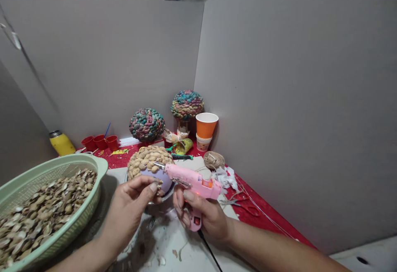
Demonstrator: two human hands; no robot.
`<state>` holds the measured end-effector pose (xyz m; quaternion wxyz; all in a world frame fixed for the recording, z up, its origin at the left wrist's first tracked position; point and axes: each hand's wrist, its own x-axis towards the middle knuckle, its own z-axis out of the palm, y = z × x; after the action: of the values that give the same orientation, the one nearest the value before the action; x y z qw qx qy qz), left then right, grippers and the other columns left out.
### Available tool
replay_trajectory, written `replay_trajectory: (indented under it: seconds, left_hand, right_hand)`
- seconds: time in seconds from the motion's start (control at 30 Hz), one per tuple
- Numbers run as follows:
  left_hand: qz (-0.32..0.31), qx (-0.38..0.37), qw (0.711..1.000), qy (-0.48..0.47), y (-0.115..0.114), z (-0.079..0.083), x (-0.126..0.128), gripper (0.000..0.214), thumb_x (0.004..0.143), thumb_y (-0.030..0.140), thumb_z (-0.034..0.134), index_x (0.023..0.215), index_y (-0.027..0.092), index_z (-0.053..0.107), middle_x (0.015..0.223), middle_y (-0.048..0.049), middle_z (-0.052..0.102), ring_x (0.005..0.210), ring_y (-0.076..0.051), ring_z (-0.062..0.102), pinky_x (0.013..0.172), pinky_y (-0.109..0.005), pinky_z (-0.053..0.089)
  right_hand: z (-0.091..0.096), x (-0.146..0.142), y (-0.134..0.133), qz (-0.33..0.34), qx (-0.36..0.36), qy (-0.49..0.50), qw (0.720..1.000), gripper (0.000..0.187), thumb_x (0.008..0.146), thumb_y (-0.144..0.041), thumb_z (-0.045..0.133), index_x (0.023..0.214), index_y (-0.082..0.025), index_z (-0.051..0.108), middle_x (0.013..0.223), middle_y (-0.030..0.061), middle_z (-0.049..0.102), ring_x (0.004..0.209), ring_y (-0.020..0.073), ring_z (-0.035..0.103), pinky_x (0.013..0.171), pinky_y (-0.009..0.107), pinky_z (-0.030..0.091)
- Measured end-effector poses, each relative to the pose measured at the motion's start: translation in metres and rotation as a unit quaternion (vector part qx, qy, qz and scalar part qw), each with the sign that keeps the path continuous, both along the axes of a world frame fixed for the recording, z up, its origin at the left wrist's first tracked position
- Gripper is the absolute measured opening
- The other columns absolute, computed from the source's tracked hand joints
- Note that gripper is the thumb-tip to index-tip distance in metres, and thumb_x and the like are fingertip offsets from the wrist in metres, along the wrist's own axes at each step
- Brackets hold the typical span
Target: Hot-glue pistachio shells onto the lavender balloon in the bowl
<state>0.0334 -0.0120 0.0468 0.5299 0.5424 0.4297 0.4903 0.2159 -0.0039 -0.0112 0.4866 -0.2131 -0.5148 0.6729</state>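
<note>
Lower ctr: R hand, wrist in from lower right, clamped round grip of pink hot-glue gun; gun's long axis slants to upper left, nozzle pointing L. L hand, in from lower left, thumb + fingertips pinched on small peanut-shell piece, approx. just below nozzle. Lower left: green colander w/ peanut shells. Just behind hands, ctr: part-covered peanut-shell ball, bare purple side toward them; nozzle contact w/ ball, can't tell.
</note>
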Motion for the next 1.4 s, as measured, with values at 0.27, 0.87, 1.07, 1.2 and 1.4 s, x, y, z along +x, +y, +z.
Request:
replay_trajectory:
  seconds: [0.27, 0.87, 1.07, 1.2, 1.4]
  left_hand:
    - [-0.052, -0.059, 0.994, -0.08, -0.001, 0.002, 0.002, 0.031, 0.081, 0.043, 0.07, 0.072, 0.014, 0.07, 0.068, -0.0049, 0.07, 0.064, -0.014, 0.061, 0.068, -0.025, 0.049]
    - [-0.08, -0.148, 0.968, -0.187, 0.001, -0.006, 0.005, 0.004, 0.067, 0.015, 0.058, 0.064, 0.015, 0.06, 0.05, 0.004, 0.047, 0.043, -0.008, 0.037, 0.044, -0.021, 0.039]
    - [-0.084, -0.168, 0.967, -0.17, 0.0, -0.006, 0.006, 0.034, 0.079, 0.04, 0.065, 0.059, 0.018, 0.048, 0.051, 0.0081, 0.034, 0.043, -0.006, 0.025, 0.041, -0.02, 0.031]
    - [-0.116, -0.15, 0.976, -0.104, 0.0, -0.008, 0.008, 0.041, 0.072, 0.039, 0.076, 0.06, 0.02, 0.041, 0.049, 0.0094, 0.034, 0.044, -0.006, 0.026, 0.042, -0.018, 0.03]
    - [-0.162, -0.141, 0.974, -0.071, -0.003, -0.013, 0.011, 0.048, 0.061, 0.041, 0.085, 0.063, 0.02, 0.043, 0.054, 0.0078, 0.044, 0.047, -0.006, 0.037, 0.045, -0.018, 0.04]
  right_hand:
    - [0.002, 0.001, -0.001, 0.008, -0.001, -0.02, 1.0, 0.053, 0.078, -0.068, 0.063, 0.072, -0.015, 0.059, 0.06, -0.002, 0.052, 0.043, 0.007, 0.042, 0.042, 0.02, 0.032]
    - [-0.001, 0.002, 0.0, -0.007, 0.007, -0.05, 0.999, 0.053, 0.079, -0.068, 0.062, 0.072, -0.016, 0.056, 0.061, -0.0018, 0.053, 0.046, 0.0073, 0.044, 0.045, 0.021, 0.032]
    - [0.0, 0.002, 0.0, -0.012, 0.001, -0.069, 0.998, 0.056, 0.077, -0.071, 0.061, 0.072, -0.016, 0.056, 0.06, -0.0024, 0.051, 0.044, 0.0068, 0.041, 0.042, 0.02, 0.029]
    - [0.001, 0.003, -0.001, -0.025, 0.014, -0.068, 0.997, 0.054, 0.079, -0.07, 0.061, 0.072, -0.016, 0.056, 0.06, -0.0018, 0.052, 0.045, 0.008, 0.043, 0.043, 0.021, 0.03]
    - [-0.003, 0.005, -0.001, -0.018, 0.008, -0.077, 0.997, 0.056, 0.079, -0.072, 0.058, 0.073, -0.017, 0.056, 0.057, -0.0023, 0.051, 0.046, 0.0091, 0.042, 0.045, 0.022, 0.03]
